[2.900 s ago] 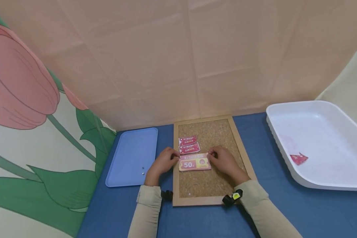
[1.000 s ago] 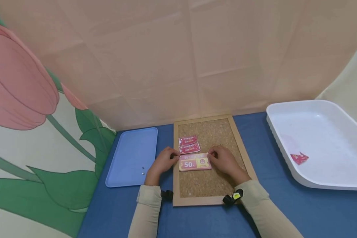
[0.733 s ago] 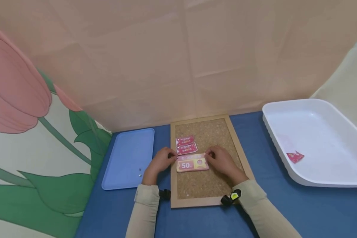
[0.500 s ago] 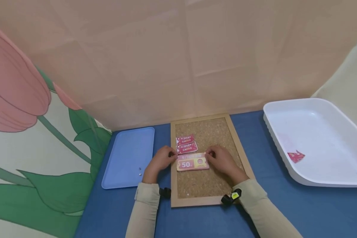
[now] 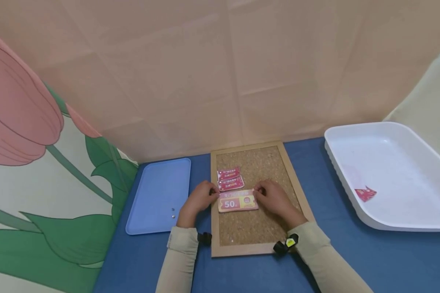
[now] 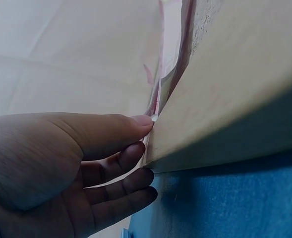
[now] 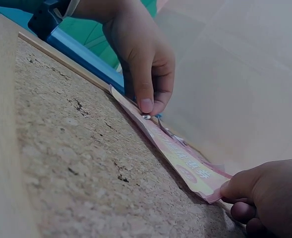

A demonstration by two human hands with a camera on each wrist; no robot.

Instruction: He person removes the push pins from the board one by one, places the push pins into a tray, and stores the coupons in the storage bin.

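A pink-and-yellow coupon marked 50 (image 5: 238, 202) lies on a wood-framed corkboard (image 5: 253, 230). My left hand (image 5: 201, 197) is at its upper left corner; in the right wrist view, thumb and finger pinch a silver thumbtack (image 7: 146, 117) against that corner. My right hand (image 5: 276, 199) pinches the coupon's upper right corner between thumb and finger. Seen from the right wrist, the coupon bows slightly off the cork. Two smaller red coupons, an upper one (image 5: 228, 173) and a lower one (image 5: 231, 184), sit just above it along the board's left side.
Left of the board lies a blue tray (image 5: 159, 187) with a few small metal pieces (image 5: 173, 216) near its lower right. A deep white tray (image 5: 399, 171) stands at the right, holding a red paper piece (image 5: 366, 193). Blue cloth (image 5: 231, 276) covers the table.
The head view has shifted slightly. Both hands keep their places at the coupon's two upper corners, and the coupon stays where it was on the board.
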